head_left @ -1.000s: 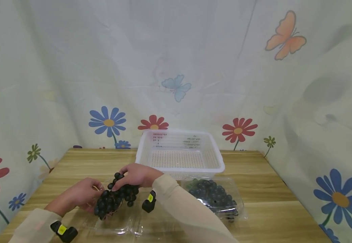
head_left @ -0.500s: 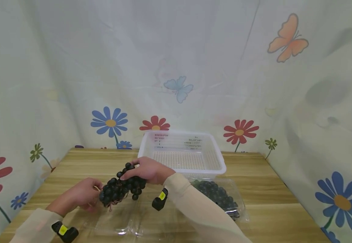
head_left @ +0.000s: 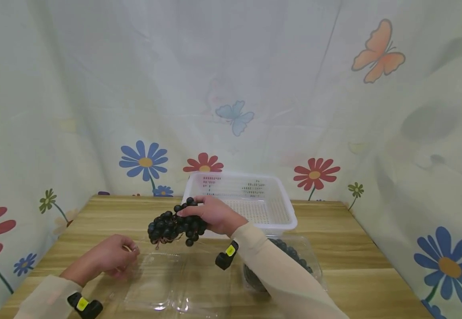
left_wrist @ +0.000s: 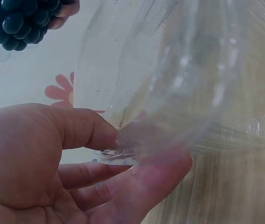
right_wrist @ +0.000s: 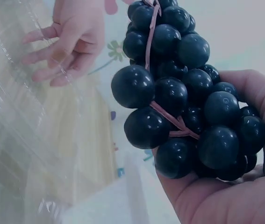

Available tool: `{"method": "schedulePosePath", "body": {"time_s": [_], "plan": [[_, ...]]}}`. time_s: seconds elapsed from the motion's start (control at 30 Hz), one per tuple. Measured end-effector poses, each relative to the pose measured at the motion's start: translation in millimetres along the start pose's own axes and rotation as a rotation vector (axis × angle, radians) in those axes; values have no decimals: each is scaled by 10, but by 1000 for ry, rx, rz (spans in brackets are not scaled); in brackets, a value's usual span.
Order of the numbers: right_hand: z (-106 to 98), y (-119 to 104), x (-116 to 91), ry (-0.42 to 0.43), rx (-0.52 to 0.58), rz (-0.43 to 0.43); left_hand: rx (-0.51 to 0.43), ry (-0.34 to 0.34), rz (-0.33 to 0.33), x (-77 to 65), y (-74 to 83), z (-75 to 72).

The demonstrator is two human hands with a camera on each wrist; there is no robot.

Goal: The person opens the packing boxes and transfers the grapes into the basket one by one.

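A bunch of dark grapes (head_left: pixel 171 227) hangs in the air, held by my right hand (head_left: pixel 216 215) just in front of a white basket (head_left: pixel 238 226). The right wrist view shows thumb and fingers curled round the grapes (right_wrist: pixel 188 93), with pinkish stems between the berries. My left hand (head_left: pixel 113 256) pinches the edge of a clear plastic box (left_wrist: pixel 169 93) between thumb and fingers. That box (head_left: pixel 151 279) stands open on the table, with no grapes visible inside it.
A second clear box (head_left: pixel 310 252) with dark grapes (head_left: pixel 290 252) lies at the right, partly covered by my right forearm. The wooden table (head_left: pixel 354 266) ends at a flowered curtain (head_left: pixel 167 88) behind and at the sides.
My right hand has lifted the bunch of grapes up out of the left box and carried it right, toward the basket. My left hand stays at the box edge.
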State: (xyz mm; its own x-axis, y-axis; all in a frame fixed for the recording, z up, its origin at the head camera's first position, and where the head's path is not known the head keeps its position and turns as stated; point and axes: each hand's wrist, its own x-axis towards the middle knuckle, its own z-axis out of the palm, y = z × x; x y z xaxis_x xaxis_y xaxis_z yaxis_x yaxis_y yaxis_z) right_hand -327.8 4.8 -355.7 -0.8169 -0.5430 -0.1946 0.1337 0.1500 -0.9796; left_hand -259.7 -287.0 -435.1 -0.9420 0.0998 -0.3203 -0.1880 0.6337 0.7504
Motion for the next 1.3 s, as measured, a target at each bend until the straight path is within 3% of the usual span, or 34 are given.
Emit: {"method": "schedulePosePath", "body": {"time_s": [0.27,0.5,0.93,1.3], "plan": [[-266,-59,-35,100,72,-23,-20,-13,-44,22,2,6],[-445,-93,15,182,111,-35,-45,-14,-32,20,1,15],[-723,-117,232,275,132,-7,-29,-3,-50,45,-14,36],[-922,-38,496,344,87,41,-4,-11,-68,28,32,24]]}}
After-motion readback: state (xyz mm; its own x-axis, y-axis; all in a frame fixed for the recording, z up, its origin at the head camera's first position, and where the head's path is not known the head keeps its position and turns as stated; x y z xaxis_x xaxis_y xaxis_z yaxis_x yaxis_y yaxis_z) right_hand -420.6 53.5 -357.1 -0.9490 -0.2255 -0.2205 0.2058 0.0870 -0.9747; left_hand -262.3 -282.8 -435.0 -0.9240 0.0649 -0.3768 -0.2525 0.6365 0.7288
